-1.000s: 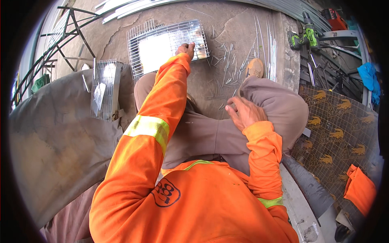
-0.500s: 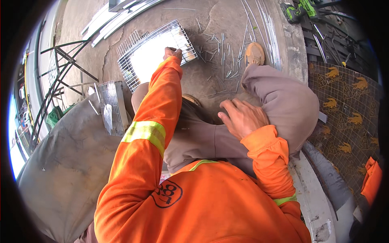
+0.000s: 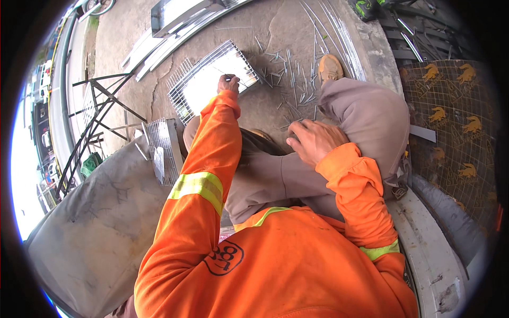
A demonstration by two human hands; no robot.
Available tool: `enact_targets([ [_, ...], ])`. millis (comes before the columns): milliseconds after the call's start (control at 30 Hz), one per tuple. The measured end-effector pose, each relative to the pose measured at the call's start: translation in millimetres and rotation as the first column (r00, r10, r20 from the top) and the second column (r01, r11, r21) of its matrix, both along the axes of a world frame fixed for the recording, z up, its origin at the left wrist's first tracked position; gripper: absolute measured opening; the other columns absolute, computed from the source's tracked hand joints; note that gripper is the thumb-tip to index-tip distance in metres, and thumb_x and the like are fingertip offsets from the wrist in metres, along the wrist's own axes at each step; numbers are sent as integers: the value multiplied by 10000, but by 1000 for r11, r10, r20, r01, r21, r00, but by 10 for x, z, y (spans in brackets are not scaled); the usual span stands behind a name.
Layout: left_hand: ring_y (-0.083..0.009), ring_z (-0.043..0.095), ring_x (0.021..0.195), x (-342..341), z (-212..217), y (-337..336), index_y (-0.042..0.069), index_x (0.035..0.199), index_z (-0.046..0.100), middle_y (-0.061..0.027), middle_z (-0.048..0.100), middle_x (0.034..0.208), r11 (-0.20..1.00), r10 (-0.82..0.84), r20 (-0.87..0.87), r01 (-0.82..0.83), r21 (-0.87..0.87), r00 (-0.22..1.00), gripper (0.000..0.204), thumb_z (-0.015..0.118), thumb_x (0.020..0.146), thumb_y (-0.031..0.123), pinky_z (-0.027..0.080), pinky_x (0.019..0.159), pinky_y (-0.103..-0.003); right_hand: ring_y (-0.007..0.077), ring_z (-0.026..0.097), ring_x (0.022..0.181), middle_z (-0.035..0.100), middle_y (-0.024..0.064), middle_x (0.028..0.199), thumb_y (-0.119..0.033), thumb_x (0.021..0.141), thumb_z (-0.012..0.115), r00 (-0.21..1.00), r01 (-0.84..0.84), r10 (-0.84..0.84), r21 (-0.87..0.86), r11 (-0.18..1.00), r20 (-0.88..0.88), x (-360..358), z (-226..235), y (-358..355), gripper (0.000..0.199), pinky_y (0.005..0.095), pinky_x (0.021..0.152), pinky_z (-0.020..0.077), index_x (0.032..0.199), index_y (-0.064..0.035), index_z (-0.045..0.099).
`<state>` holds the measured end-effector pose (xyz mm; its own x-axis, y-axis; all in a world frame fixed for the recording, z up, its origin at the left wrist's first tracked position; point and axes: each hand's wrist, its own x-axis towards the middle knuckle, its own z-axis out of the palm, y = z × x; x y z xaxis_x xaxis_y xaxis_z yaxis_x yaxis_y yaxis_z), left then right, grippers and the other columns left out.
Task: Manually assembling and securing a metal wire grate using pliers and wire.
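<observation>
My left hand (image 3: 228, 83) is over a bright white, box-like piece (image 3: 204, 79) edged with wire mesh (image 3: 183, 100), lying on the ground ahead. Its fingers are closed, and a thin rod or wire (image 3: 218, 70) seems to pass through them; glare makes its kind hard to tell. My right hand (image 3: 318, 140) rests on my bent right leg, fingers loosely spread, holding nothing. Many short metal wire pieces (image 3: 304, 85) lie scattered to the right of the mesh piece.
Long thin wires (image 3: 342, 40) lie beyond my right shoe (image 3: 330, 68). Metal channels (image 3: 159, 53) lie at the far left, near a black metal frame (image 3: 101, 100). Another mesh panel (image 3: 163, 146) is by my left leg. A patterned brown board (image 3: 450, 132) lies at right.
The view has shifted, so the scene sits a little lower and to the right. A thin line now shows at my left hand over the white surface. My right hand stays on my leg.
</observation>
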<state>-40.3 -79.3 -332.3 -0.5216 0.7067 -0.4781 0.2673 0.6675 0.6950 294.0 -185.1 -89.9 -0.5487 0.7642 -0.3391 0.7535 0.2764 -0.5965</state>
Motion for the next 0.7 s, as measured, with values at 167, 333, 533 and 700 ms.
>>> enact_targets([
  [167, -249, 676, 897, 329, 253, -53, 140, 1246, 506, -131, 668, 1075, 996, 94, 171, -93, -10, 981, 449, 698, 841, 119, 579, 703, -434, 331, 637, 918, 661, 95, 990, -310, 933, 587, 999, 12, -12, -2, 1000, 40, 68, -37, -44, 222, 455, 789, 505, 1040, -116, 585],
  [333, -258, 662, 795, 338, 235, -105, 90, 1293, 438, -142, 669, 1038, 990, 113, 157, -125, 66, 981, 537, 699, 827, 142, 573, 663, -403, 332, 631, 949, 661, 97, 1007, -318, 940, 576, 999, 20, -19, -15, 1000, 43, 80, -15, -76, 230, 454, 812, 501, 1053, -117, 586],
  [533, -211, 631, 679, -156, -161, -72, 14, 1042, 551, -126, 651, 836, 943, 285, -431, -171, 285, 856, 407, 760, 763, 225, 535, 615, -349, 339, 623, 974, 660, 100, 1029, -322, 941, 574, 998, -7, 10, -47, 999, 70, 6, 75, -33, 244, 458, 825, 498, 1072, -116, 580],
  [700, -308, 681, 874, -138, -145, -157, 39, 935, 706, -172, 718, 892, 977, 211, -206, -204, 56, 955, 343, 724, 702, 290, 520, 860, -387, 344, 626, 959, 659, 107, 1023, -321, 940, 575, 997, -23, 25, -22, 999, 72, -28, 19, -40, 242, 462, 815, 499, 1067, -115, 581],
])
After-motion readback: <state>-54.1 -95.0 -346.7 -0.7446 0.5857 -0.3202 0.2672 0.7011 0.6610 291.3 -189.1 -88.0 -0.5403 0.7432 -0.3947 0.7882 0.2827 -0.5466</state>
